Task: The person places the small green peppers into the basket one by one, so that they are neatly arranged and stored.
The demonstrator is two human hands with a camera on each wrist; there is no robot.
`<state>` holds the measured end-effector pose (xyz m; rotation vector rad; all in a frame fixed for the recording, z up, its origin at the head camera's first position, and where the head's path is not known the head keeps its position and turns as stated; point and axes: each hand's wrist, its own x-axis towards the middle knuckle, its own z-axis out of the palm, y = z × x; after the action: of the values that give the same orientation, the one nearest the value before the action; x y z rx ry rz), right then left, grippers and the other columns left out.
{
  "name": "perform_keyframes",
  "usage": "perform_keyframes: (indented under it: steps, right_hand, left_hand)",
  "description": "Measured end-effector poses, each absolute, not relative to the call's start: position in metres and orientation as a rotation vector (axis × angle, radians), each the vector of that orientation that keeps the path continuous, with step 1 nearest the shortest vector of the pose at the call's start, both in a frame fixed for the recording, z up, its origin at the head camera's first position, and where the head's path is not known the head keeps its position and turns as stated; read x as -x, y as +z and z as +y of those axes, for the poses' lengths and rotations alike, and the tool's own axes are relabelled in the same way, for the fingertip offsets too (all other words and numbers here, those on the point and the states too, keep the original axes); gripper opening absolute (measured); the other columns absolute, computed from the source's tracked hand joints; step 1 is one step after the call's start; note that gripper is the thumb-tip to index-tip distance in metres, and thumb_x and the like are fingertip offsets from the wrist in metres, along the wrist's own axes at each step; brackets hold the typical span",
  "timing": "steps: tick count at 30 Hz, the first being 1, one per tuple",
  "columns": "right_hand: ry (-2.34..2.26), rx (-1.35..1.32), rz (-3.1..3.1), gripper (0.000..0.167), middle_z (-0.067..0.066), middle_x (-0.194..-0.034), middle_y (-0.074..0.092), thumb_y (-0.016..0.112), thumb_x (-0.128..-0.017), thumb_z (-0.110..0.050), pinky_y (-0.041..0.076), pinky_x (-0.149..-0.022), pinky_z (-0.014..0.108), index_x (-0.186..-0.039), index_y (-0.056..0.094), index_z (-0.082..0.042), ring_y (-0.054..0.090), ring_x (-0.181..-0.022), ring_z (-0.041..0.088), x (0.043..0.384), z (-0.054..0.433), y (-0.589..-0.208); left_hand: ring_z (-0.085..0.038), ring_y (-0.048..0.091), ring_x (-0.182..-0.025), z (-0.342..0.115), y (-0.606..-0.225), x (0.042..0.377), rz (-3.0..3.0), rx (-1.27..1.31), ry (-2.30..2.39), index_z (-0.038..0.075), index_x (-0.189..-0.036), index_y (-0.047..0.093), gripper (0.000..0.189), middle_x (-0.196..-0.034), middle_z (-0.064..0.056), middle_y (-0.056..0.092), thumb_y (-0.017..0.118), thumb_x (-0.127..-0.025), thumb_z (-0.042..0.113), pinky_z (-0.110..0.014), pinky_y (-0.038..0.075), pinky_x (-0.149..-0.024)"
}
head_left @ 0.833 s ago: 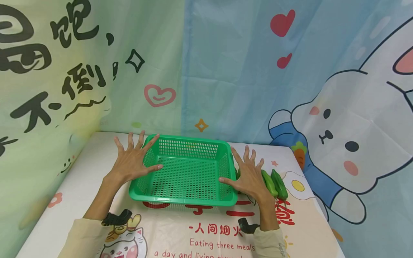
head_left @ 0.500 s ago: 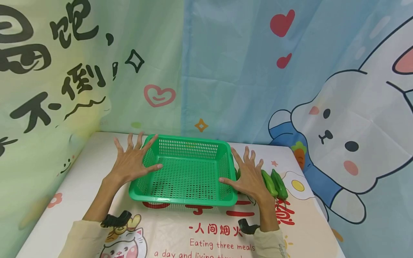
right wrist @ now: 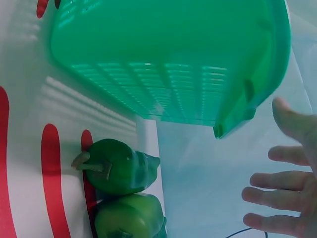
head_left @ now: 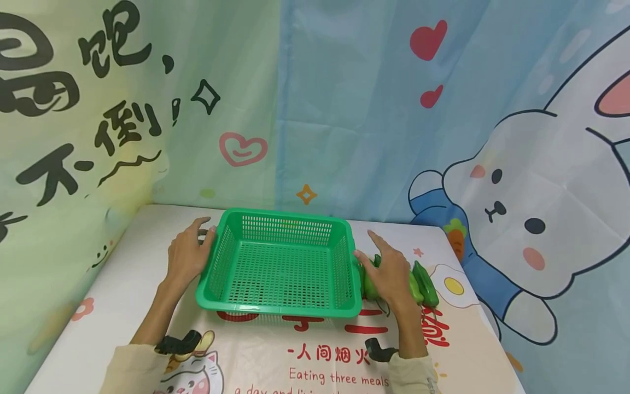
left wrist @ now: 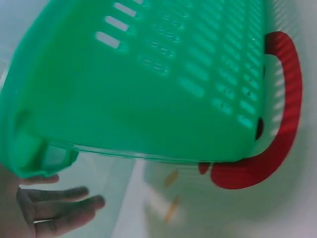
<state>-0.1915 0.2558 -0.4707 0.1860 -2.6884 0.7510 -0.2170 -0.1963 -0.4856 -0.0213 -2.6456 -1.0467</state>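
A green plastic basket (head_left: pixel 275 311) with slotted walls and floor rests on the printed tablecloth. My left hand (head_left: pixel 186 257) is at its left side, thumb close to the rim; the left wrist view shows straight, relaxed fingers (left wrist: pixel 62 213) reaching just past the rim's corner. Off the right rim, my right hand (head_left: pixel 392 273) hovers with fingers spread and thumb toward the basket. Neither hand grips anything. Several green peppers (head_left: pixel 426 284) lie right of the basket, partly hidden behind my right hand; in the right wrist view, a dark green pepper (right wrist: pixel 114 166) lies stem toward the camera.
The cloth (head_left: pixel 315 358) carries red lettering and cartoon prints. A printed curtain (head_left: pixel 334 109) hangs right behind the table's back edge. Black wrist mounts (head_left: pixel 179 343) sit at both cuffs.
Both hands have drawn back from over the basket's sides to just outside its rim, their wide-spread fingers coming closer together. Basket and peppers have stayed in place; the view tilted slightly.
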Motion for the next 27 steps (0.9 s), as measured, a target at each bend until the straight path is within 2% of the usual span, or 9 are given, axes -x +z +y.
perform_keyframes:
  steps: [3,4,5,9,12,15,19,23,27]
  right_hand:
    - [0.67,-0.159,-2.606,0.057,0.022,-0.11,0.082,0.08,-0.101,-0.04,0.058,-0.074,0.057,-0.147,0.069,-0.009,0.079,-0.091,0.041,0.192,0.26,-0.471]
    - [0.653,-0.155,-2.591,0.053,0.02,-0.104,0.083,0.08,-0.101,-0.039,0.057,-0.07,0.055,-0.144,0.072,-0.009,0.079,-0.086,0.039,0.191,0.262,-0.471]
    - [0.637,-0.154,-2.577,0.05,0.02,-0.106,0.084,0.08,-0.1,-0.039,0.057,-0.068,0.054,-0.14,0.074,-0.009,0.08,-0.085,0.037,0.192,0.263,-0.471]
    - [0.673,-0.16,-2.53,0.042,0.016,-0.095,0.084,0.081,-0.1,-0.035,0.06,-0.067,0.053,-0.128,0.08,-0.005,0.08,-0.079,0.034,0.192,0.269,-0.47]
    - [0.801,-0.165,-2.483,0.036,0.016,-0.089,0.083,0.083,-0.099,-0.029,0.06,-0.074,0.049,-0.121,0.082,-0.001,0.078,-0.078,0.033,0.193,0.277,-0.47]
    - [0.981,-0.131,-2.462,0.032,0.016,-0.093,0.083,0.085,-0.097,-0.024,0.061,-0.081,0.034,-0.118,0.082,0.0,0.078,-0.083,0.03,0.191,0.291,-0.469]
    - [1.208,-0.067,-2.484,0.033,0.02,-0.109,0.083,0.083,-0.099,-0.023,0.056,-0.083,0.012,-0.122,0.081,0.0,0.076,-0.091,0.011,0.185,0.315,-0.468]
    - [1.401,-0.039,-2.479,0.036,0.028,-0.121,0.079,0.079,-0.102,-0.019,0.056,-0.088,0.01,-0.129,0.077,0.004,0.073,-0.094,-0.006,0.178,0.337,-0.469]
    - [1.566,-0.011,-2.428,0.042,0.03,-0.129,0.076,0.077,-0.104,-0.016,0.059,-0.088,0.013,-0.135,0.071,0.011,0.076,-0.092,-0.006,0.174,0.356,-0.47]
  left_hand:
    - [-0.042,0.079,-0.078,-0.194,-0.492,0.218,-2.619,-0.019,-1.076,-0.001,-0.145,0.065,0.047,-0.112,-0.032,0.079,0.053,-0.116,0.034,-0.038,0.052,-0.054]
    - [-0.04,0.078,-0.074,-0.194,-0.494,0.218,-2.616,-0.025,-1.083,-0.001,-0.143,0.067,0.046,-0.109,-0.031,0.079,0.054,-0.116,0.033,-0.037,0.05,-0.054]
    - [-0.037,0.076,-0.071,-0.193,-0.496,0.218,-2.612,-0.026,-1.092,-0.001,-0.142,0.068,0.045,-0.106,-0.031,0.079,0.054,-0.116,0.033,-0.036,0.049,-0.053]
    - [-0.029,0.07,-0.066,-0.192,-0.502,0.218,-2.595,-0.014,-1.152,-0.004,-0.139,0.069,0.041,-0.098,-0.029,0.077,0.055,-0.116,0.028,-0.035,0.048,-0.054]
    - [-0.024,0.067,-0.066,-0.191,-0.503,0.218,-2.575,0.002,-1.204,-0.006,-0.138,0.068,0.039,-0.093,-0.028,0.075,0.056,-0.115,0.024,-0.032,0.048,-0.055]
    - [-0.019,0.065,-0.066,-0.191,-0.504,0.22,-2.558,0.009,-1.252,-0.008,-0.137,0.068,0.038,-0.09,-0.026,0.073,0.056,-0.115,0.021,-0.029,0.049,-0.056]
    - [-0.013,0.065,-0.066,-0.191,-0.504,0.22,-2.538,0.0,-1.309,-0.009,-0.137,0.067,0.038,-0.091,-0.026,0.072,0.057,-0.115,0.02,-0.026,0.049,-0.057]
    - [-0.011,0.067,-0.066,-0.19,-0.504,0.221,-2.521,-0.001,-1.355,-0.01,-0.138,0.067,0.038,-0.094,-0.029,0.074,0.057,-0.115,0.019,-0.024,0.05,-0.057]
    - [-0.016,0.073,-0.068,-0.189,-0.504,0.222,-2.511,0.013,-1.387,-0.01,-0.138,0.066,0.038,-0.095,-0.031,0.075,0.057,-0.115,0.019,-0.022,0.051,-0.058]
